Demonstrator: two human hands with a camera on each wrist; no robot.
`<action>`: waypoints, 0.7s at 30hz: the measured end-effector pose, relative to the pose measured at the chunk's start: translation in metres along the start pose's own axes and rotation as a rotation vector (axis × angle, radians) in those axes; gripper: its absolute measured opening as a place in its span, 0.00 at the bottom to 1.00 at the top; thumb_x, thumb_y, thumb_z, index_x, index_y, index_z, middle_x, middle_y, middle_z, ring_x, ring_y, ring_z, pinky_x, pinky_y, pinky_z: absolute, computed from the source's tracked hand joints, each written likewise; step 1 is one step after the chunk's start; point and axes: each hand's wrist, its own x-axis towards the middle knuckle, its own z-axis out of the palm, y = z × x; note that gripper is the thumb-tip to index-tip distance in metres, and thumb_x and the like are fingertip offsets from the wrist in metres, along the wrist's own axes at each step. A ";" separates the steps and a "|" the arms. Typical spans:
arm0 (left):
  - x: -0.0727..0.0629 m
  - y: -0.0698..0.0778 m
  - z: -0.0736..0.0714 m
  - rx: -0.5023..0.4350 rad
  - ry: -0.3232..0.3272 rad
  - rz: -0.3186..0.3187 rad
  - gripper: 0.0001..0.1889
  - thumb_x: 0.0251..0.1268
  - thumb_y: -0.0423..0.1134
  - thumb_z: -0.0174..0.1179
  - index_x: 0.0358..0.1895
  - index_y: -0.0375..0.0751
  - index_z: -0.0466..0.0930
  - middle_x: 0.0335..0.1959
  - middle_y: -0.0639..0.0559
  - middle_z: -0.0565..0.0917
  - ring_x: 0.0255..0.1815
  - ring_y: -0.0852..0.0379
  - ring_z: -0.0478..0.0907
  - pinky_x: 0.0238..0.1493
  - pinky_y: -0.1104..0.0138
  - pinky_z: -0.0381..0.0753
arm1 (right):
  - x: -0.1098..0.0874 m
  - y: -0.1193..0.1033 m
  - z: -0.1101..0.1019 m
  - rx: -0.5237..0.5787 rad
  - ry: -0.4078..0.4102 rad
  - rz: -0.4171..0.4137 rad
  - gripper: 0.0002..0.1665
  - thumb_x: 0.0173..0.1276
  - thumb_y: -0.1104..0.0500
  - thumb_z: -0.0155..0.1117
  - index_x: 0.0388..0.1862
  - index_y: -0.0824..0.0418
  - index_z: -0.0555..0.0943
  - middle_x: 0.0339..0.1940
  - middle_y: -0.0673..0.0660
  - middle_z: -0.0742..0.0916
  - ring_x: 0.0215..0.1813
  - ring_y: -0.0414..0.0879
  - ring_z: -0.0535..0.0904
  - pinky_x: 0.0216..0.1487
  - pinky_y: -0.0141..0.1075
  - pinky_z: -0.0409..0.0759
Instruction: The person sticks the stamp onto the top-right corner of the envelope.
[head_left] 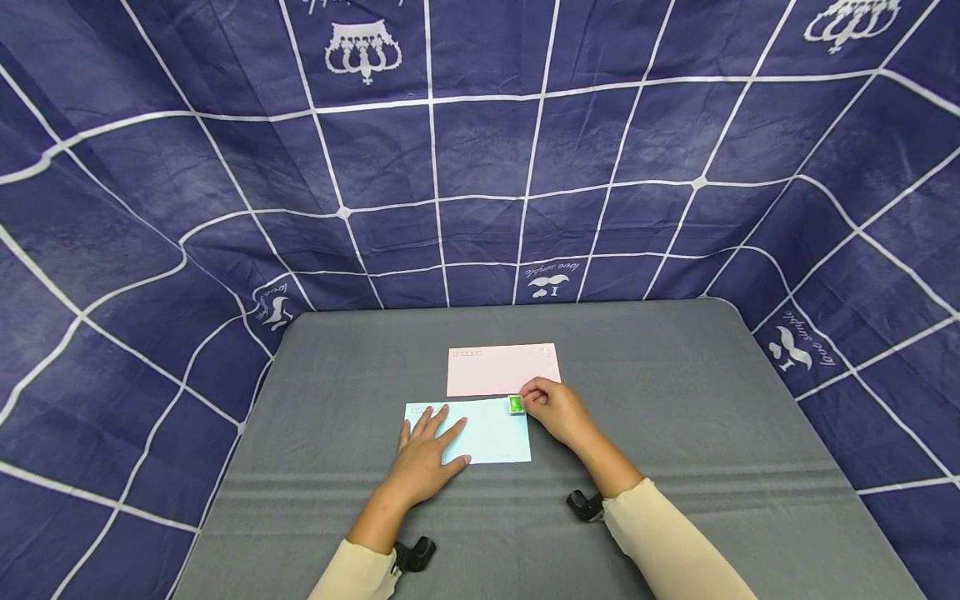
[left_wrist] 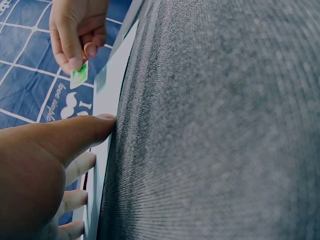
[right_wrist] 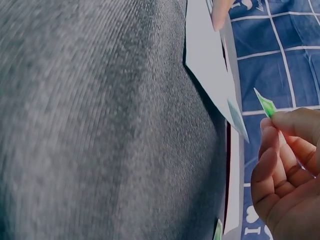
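Note:
A pale blue envelope (head_left: 491,437) lies on the grey table, with printed postcode boxes at its upper left. My left hand (head_left: 423,465) rests on its left part, fingers spread and thumb by the lower edge. Between thumb and fingertips my right hand (head_left: 555,410) pinches a small green stamp (head_left: 516,404) with a white border. The stamp is held over the envelope's upper right corner; in the right wrist view the stamp (right_wrist: 267,106) is slightly bent and raised above the paper. Its shadow falls on that corner.
A pink envelope (head_left: 502,371) lies just behind the blue one, its lower right corner close to my right hand. A sliver of something green (right_wrist: 218,230) shows at the right wrist view's bottom edge. Blue cloth (head_left: 480,167) with white lines encloses the table (head_left: 360,358) at back and sides.

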 end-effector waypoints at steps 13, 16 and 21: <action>0.000 0.000 0.001 -0.014 0.001 -0.006 0.34 0.66 0.58 0.64 0.74 0.54 0.71 0.80 0.43 0.63 0.83 0.36 0.51 0.76 0.30 0.44 | 0.005 -0.002 0.010 0.033 -0.009 0.051 0.02 0.66 0.65 0.69 0.38 0.60 0.85 0.29 0.50 0.86 0.30 0.37 0.79 0.35 0.28 0.77; 0.001 -0.001 0.002 -0.013 -0.003 -0.007 0.34 0.66 0.59 0.64 0.74 0.55 0.71 0.80 0.43 0.62 0.83 0.36 0.51 0.76 0.30 0.44 | 0.006 0.000 0.013 0.019 -0.010 0.051 0.02 0.66 0.64 0.69 0.37 0.59 0.85 0.28 0.49 0.86 0.30 0.36 0.78 0.35 0.28 0.76; 0.002 -0.001 0.002 -0.010 -0.010 -0.011 0.34 0.66 0.59 0.63 0.74 0.55 0.70 0.80 0.44 0.62 0.83 0.37 0.51 0.76 0.31 0.44 | 0.007 0.001 0.015 0.000 -0.017 0.044 0.03 0.66 0.65 0.68 0.37 0.59 0.85 0.29 0.49 0.86 0.30 0.36 0.77 0.35 0.28 0.76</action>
